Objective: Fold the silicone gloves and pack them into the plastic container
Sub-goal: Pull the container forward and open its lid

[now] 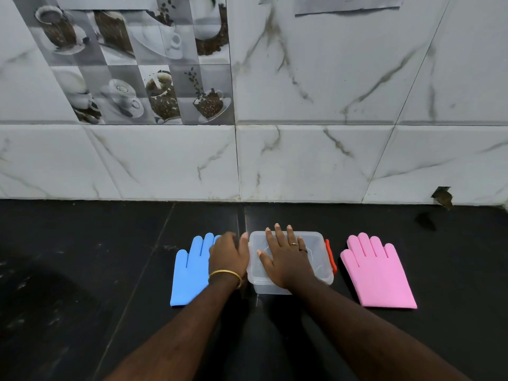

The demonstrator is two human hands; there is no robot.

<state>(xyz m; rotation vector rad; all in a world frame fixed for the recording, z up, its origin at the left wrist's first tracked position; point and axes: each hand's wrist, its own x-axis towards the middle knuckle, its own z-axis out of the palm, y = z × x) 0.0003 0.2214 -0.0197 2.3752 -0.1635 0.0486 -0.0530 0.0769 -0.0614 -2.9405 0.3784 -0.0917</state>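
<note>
A clear plastic container [319,270] with its lid on and an orange clasp on its right side stands on the black counter. My right hand [286,257] lies flat on the lid, fingers spread. My left hand [229,254] is at the container's left end, fingers curled against its side where the left clasp would be; the grip itself is hidden. A blue silicone glove [189,270] lies flat left of the container, partly under my left wrist. A pink silicone glove [379,273] lies flat to the right, fingers pointing to the wall.
The black counter [82,270] runs back to a marble-tiled wall [302,160] just behind the container. A chipped hole [442,196] shows in the wall tile at the far right.
</note>
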